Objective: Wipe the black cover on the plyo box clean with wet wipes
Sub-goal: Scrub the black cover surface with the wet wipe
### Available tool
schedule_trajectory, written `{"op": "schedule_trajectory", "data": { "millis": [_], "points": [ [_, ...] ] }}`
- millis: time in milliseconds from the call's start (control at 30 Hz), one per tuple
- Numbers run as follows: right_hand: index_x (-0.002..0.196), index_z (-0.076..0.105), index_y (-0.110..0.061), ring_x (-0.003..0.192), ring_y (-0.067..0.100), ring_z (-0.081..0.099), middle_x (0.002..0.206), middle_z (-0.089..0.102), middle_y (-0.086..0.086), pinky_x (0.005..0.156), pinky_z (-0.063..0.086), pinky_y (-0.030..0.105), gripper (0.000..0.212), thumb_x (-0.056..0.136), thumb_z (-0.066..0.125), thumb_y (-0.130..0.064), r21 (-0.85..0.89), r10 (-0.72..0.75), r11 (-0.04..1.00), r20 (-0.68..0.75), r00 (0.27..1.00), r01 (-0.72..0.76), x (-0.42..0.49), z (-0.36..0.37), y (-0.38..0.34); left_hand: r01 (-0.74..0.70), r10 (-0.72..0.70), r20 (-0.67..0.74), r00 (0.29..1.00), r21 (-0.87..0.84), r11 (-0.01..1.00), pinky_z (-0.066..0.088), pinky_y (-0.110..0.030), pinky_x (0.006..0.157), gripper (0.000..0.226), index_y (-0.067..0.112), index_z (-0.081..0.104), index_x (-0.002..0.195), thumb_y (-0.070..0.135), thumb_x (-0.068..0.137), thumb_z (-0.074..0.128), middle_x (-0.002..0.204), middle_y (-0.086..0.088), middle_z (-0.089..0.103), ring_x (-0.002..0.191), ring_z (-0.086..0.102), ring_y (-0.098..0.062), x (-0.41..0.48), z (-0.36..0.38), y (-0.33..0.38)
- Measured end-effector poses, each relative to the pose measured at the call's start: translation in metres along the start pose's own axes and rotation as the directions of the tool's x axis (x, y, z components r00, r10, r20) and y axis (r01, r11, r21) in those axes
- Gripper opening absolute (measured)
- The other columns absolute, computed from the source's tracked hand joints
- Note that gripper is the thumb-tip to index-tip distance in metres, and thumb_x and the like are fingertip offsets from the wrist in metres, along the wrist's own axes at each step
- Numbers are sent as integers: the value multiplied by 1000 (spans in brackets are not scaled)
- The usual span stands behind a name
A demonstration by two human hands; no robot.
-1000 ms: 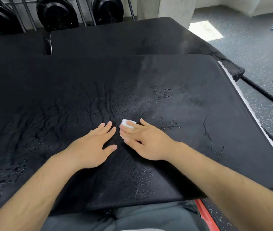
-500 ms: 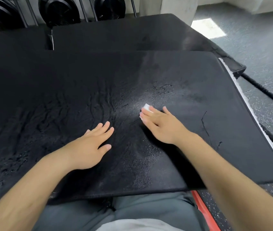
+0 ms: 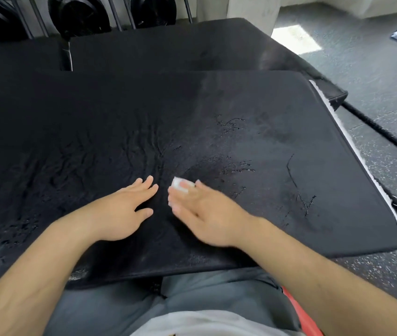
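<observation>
The place is a gym: black weight plates [image 3: 78, 15] stand in a metal rack [image 3: 117, 13] by the far wall, the floor [image 3: 374, 69] is dark speckled rubber, and large padded blocks, the nearest under a black cover [image 3: 241, 105], sit beside a concrete pillar [image 3: 250, 10].

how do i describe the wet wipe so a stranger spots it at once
Start at the wide black cover filling the view, then find the right hand on it near the front edge. The wet wipe is the small patch poking out under that hand's fingers, bright white where everything around it is black cover or skin.
</observation>
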State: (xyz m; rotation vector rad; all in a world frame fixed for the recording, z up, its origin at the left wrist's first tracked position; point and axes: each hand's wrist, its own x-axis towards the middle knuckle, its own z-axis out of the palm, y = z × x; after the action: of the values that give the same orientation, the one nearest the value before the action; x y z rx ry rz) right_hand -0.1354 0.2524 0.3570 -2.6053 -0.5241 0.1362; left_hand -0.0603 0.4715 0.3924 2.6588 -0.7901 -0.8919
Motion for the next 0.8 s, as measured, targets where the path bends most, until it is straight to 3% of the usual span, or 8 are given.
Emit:
{"op": "schedule_trajectory", "data": {
  "millis": [67, 200, 300, 367, 433, 533, 700, 800],
  "points": [
    [132, 57, -27, 146, -2, 26, 150, 44, -18, 124, 11, 33, 43, 109, 24, -42, 23, -46, 999, 25, 999, 45, -21, -6, 8, -13, 14, 22, 1000, -11, 1000, -7, -16, 115, 65, 38, 2, 157, 38, 106, 42, 160, 28, -16, 143, -19, 10, -8, 3, 2],
    [140, 54, -24, 147, 2, 26, 158, 38, -12, 122, 2, 28, 47, 110, 23, -41, 81, 299, 953, -86, 950, -292, -13, -24, 41, -42, 43, 49, 998, -11, 999, -6, -22, 121, 71, 36, -6, 158, 41, 105, 41, 157, 29, -24, 144, -24, 5, -20, 15, 10],
    [127, 57, -13, 138, 15, 41, 142, 50, -3, 121, 11, 25, 39, 111, 27, -33, 80, 128, 989, -34, 991, -125, -16, -8, 0, -63, 63, 21, 998, -8, 998, -9, -14, 115, 70, 33, -7, 158, 38, 106, 40, 157, 26, -24, 143, -24, 7, -20, 22, 14],
    [125, 60, -17, 139, 5, 39, 140, 54, -10, 122, 13, 26, 37, 110, 31, -33, 111, -22, 994, 13, 1000, 20, -40, -6, -12, -117, 118, 26, 993, -29, 993, -13, -4, 108, 69, 36, -5, 157, 38, 106, 41, 156, 31, -23, 136, -26, 18, -26, 26, 12],
    [122, 67, -26, 140, -11, 32, 143, 53, -23, 125, 11, 34, 41, 109, 31, -40, 157, 52, 987, -24, 998, -47, -57, -16, 12, -155, 156, 22, 987, -61, 986, -14, 3, 101, 66, 42, -4, 154, 38, 105, 41, 154, 37, -19, 129, -27, 27, -37, 30, 7],
    [132, 65, -27, 143, -12, 24, 151, 43, -24, 126, 11, 38, 44, 108, 31, -42, 202, 254, 951, -81, 964, -233, -61, -26, 29, -185, 183, -28, 983, -102, 977, -10, -7, 113, 64, 44, 2, 154, 37, 105, 42, 154, 42, -11, 136, -20, 24, -47, 37, -3],
    [108, 58, -18, 120, 9, 50, 118, 53, -14, 124, 16, 38, 26, 110, 35, -27, 162, -64, 986, 90, 994, 49, -59, -6, -26, -163, 161, -21, 987, -108, 981, -5, -12, 118, 65, 45, 6, 152, 29, 105, 47, 153, 43, -6, 136, -15, 25, -41, 40, -4],
    [108, 65, -19, 134, 2, 47, 120, 64, -14, 126, 10, 38, 28, 110, 39, -25, 253, -28, 967, 42, 999, 16, -76, -20, -6, -180, 177, -37, 984, -151, 972, -5, -14, 119, 65, 46, 10, 152, 27, 104, 49, 152, 46, -4, 138, -13, 24, -50, 44, -6]
  ]
}}
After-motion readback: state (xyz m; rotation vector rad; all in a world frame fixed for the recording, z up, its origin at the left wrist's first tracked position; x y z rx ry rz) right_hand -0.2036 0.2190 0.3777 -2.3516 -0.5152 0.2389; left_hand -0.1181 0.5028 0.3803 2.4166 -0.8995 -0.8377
